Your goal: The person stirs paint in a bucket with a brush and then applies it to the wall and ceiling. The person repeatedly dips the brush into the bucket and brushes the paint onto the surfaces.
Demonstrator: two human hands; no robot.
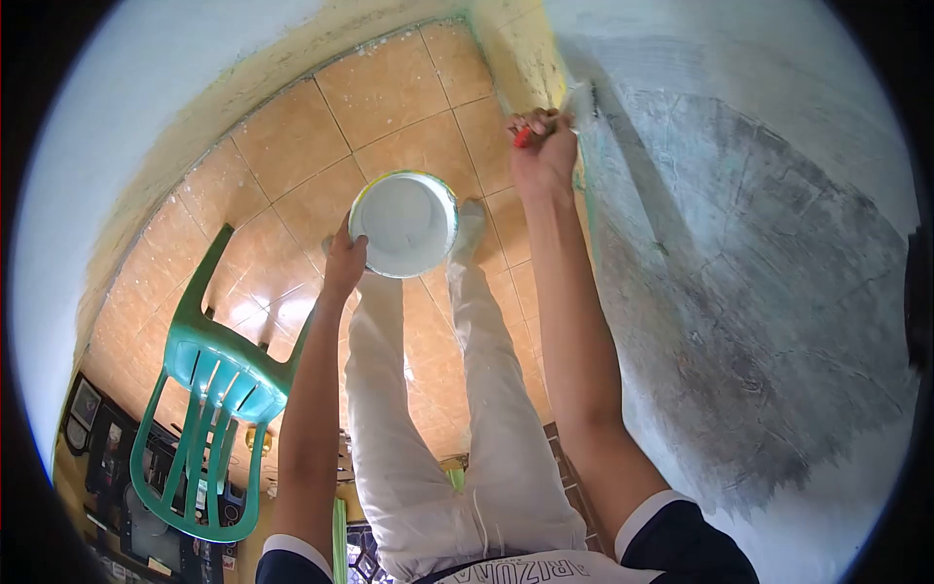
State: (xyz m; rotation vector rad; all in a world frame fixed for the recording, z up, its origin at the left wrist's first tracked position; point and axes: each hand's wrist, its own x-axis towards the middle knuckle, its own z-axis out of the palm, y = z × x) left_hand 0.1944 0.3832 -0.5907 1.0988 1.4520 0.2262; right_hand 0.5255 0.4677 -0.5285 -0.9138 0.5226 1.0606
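One red-handled paintbrush (522, 138) gripped in right hand (545, 156), head end pointing rightward at patchy grey wall (739, 263); left hand (345, 257), farther off, grips round white bucket (444, 206).

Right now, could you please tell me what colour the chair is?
The chair is green; the head view shows it best.

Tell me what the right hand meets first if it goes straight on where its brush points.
Most likely the grey-patched wall: the right hand aims its red-handled brush at it, and the brush tip looks at or near the surface, though depth is unclear.
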